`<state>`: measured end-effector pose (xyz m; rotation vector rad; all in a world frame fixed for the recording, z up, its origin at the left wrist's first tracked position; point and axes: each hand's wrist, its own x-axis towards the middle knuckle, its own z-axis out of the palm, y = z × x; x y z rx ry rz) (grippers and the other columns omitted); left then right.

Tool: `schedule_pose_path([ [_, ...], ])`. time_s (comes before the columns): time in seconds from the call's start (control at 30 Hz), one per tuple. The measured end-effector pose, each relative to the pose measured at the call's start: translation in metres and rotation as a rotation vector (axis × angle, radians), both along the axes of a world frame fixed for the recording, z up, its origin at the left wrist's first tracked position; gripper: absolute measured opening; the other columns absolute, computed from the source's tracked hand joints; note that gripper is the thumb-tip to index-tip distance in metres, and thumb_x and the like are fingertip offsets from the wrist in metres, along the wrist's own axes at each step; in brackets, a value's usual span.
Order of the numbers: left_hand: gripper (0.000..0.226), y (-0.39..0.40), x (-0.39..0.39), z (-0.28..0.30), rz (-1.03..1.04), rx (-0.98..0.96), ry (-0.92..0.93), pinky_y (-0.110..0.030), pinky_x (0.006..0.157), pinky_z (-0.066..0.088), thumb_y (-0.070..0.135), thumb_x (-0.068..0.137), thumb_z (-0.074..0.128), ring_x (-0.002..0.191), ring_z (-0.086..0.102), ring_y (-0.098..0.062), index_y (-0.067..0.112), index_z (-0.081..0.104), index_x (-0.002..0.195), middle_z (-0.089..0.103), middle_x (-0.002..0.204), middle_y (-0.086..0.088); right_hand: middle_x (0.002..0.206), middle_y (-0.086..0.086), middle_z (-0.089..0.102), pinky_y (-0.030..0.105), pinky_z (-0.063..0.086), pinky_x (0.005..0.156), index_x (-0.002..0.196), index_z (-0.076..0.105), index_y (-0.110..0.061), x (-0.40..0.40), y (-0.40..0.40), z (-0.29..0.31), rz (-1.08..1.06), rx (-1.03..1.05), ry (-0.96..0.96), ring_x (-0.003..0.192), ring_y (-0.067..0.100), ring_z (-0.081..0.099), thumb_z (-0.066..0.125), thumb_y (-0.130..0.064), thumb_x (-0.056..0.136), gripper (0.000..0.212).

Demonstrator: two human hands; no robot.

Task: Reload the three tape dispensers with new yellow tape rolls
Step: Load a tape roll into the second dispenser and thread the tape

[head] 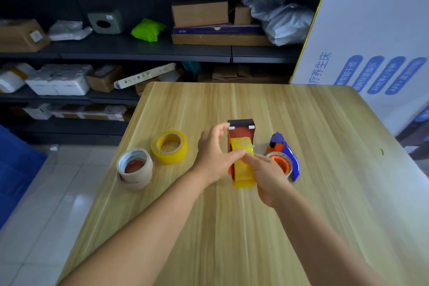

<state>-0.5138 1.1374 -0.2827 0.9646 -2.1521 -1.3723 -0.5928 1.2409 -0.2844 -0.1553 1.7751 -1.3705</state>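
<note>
We see a red tape dispenser (pixel 241 133) standing in the middle of the wooden worktop (pixel 232 227), with a yellow tape roll (pixel 242 169) sitting in it. Our left hand (pixel 214 153) curls its grip around the dispenser's left side, thumb on the roll. Our right hand (pixel 269 175) pinches the roll's top. Another yellow roll (pixel 169 146) lies to the left, beside stacked empty cores (pixel 134 168). A blue dispenser (pixel 284 157) sits just right.

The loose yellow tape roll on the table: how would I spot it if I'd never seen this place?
Start at the wooden table. Left of the hands, the yellow roll lies flat, alone, just behind the stack of spent rolls. It is thick and glossy yellow; the stack is pale cardboard, and the other yellow roll sits in the red dispenser.
</note>
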Motion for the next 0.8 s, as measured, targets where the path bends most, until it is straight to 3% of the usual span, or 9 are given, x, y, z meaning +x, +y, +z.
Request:
schedule_pose_path([
  [0.1, 0.019, -0.013, -0.009, 0.020, -0.090, -0.271, -0.044, 0.005, 0.080, 0.022, 0.025, 0.079, 0.073, 0.113, 0.038, -0.013, 0.021, 0.069, 0.097, 0.050, 0.110, 0.006, 0.093, -0.003, 0.063, 0.031, 0.046, 0.084, 0.108, 0.062, -0.017, 0.001, 0.006, 0.010, 0.068, -0.005, 0.058, 0.089, 0.013, 0.058, 0.060, -0.030, 0.093, 0.021],
  [0.13, 0.008, -0.018, -0.012, 0.024, -0.086, -0.309, -0.040, 0.006, 0.076, 0.022, 0.024, 0.081, 0.071, 0.111, 0.038, -0.012, 0.019, 0.070, 0.087, 0.052, 0.108, 0.005, 0.086, -0.005, 0.061, 0.029, 0.044, 0.077, 0.096, 0.062, -0.019, 0.002, 0.009, 0.013, 0.081, -0.007, 0.073, 0.081, 0.010, 0.056, 0.059, -0.027, 0.093, 0.010],
  [0.23, 0.011, -0.035, -0.017, 0.029, -0.033, -0.288, -0.009, -0.012, 0.083, 0.032, 0.023, 0.083, 0.068, 0.109, 0.048, -0.015, 0.022, 0.062, 0.074, 0.055, 0.107, 0.002, 0.075, -0.007, 0.054, 0.023, 0.042, 0.065, 0.075, 0.056, -0.023, 0.004, 0.015, 0.022, 0.128, -0.022, 0.147, 0.069, 0.006, 0.049, 0.054, -0.023, 0.095, 0.020],
  [0.33, 0.017, -0.045, -0.020, 0.036, -0.007, -0.084, 0.000, -0.029, 0.078, 0.049, 0.022, 0.088, 0.062, 0.090, 0.060, -0.016, 0.024, 0.055, 0.072, 0.063, 0.092, -0.001, 0.075, -0.001, 0.056, 0.021, 0.040, 0.060, 0.094, 0.062, -0.004, 0.005, 0.018, 0.027, 0.181, -0.014, 0.236, 0.065, 0.007, 0.049, 0.052, -0.023, 0.094, 0.021],
  [0.4, 0.017, -0.049, -0.019, 0.040, 0.011, 0.004, 0.016, -0.023, 0.060, 0.050, 0.020, 0.090, 0.060, 0.071, 0.056, -0.012, 0.021, 0.054, 0.074, 0.056, 0.074, 0.003, 0.078, 0.003, 0.056, 0.024, 0.040, 0.062, 0.106, 0.064, -0.002, 0.006, 0.018, 0.028, 0.202, -0.010, 0.281, 0.067, 0.009, 0.049, 0.052, -0.023, 0.093, 0.028],
  [0.47, 0.016, -0.052, -0.018, 0.042, 0.049, 0.029, 0.013, -0.015, 0.050, 0.044, 0.020, 0.089, 0.061, 0.067, 0.053, -0.011, 0.019, 0.055, 0.074, 0.052, 0.071, 0.003, 0.078, 0.002, 0.057, 0.024, 0.041, 0.063, 0.107, 0.066, -0.006, 0.006, 0.020, 0.030, 0.224, 0.000, 0.307, 0.068, 0.009, 0.051, 0.053, -0.025, 0.093, 0.027],
  [0.6, 0.012, -0.052, -0.018, 0.035, 0.114, 0.019, -0.004, -0.022, 0.057, 0.047, 0.020, 0.087, 0.063, 0.072, 0.055, -0.014, 0.015, 0.060, 0.077, 0.058, 0.077, 0.000, 0.076, -0.007, 0.061, 0.018, 0.045, 0.060, 0.080, 0.060, -0.030, 0.006, 0.021, 0.034, 0.279, 0.040, 0.313, 0.067, 0.006, 0.057, 0.057, -0.041, 0.092, 0.017],
  [0.7, 0.015, -0.052, -0.018, 0.029, 0.203, 0.092, 0.025, -0.039, 0.074, 0.055, 0.020, 0.085, 0.065, 0.079, 0.061, -0.021, 0.016, 0.059, 0.072, 0.065, 0.081, -0.004, 0.072, -0.008, 0.060, 0.017, 0.045, 0.057, 0.072, 0.054, -0.030, 0.004, 0.015, 0.040, 0.335, 0.141, 0.352, 0.061, 0.007, 0.057, 0.057, -0.055, 0.087, 0.030],
  [0.8, 0.016, -0.052, -0.019, 0.028, 0.247, 0.145, 0.034, -0.046, 0.080, 0.057, 0.020, 0.084, 0.066, 0.082, 0.064, -0.025, 0.017, 0.058, 0.071, 0.067, 0.084, -0.007, 0.070, -0.006, 0.058, 0.020, 0.044, 0.057, 0.070, 0.052, -0.026, 0.004, 0.008, 0.043, 0.327, 0.224, 0.360, 0.060, 0.007, 0.055, 0.055, -0.061, 0.085, 0.037],
])
